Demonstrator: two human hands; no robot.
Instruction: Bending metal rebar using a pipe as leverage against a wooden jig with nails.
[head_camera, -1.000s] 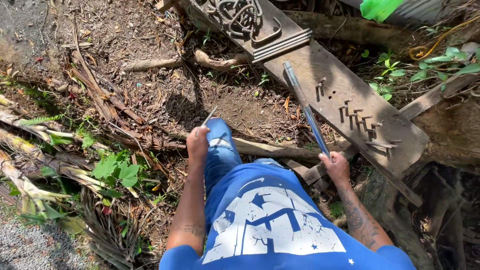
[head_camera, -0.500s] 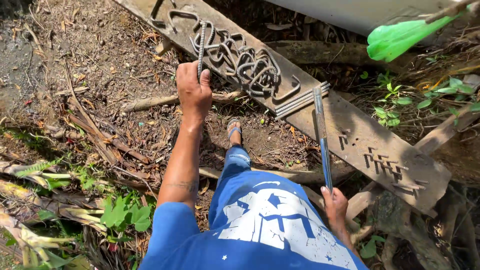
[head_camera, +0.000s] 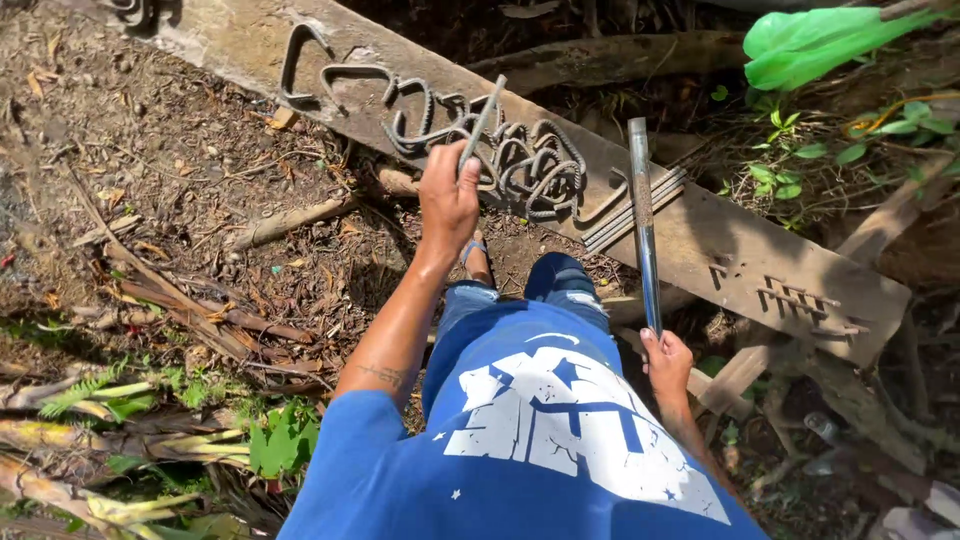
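A short steel rod (head_camera: 482, 122) is gripped in the left hand (head_camera: 447, 198), a long metal pipe (head_camera: 645, 225) in the right hand (head_camera: 668, 363). Both are judged stiff, heavy and best held near the lower end.

Single head-worn camera, looking steeply down over the wearer's chest, close on hands, plank (head_camera: 700, 235) and littered ground (head_camera: 180, 200)
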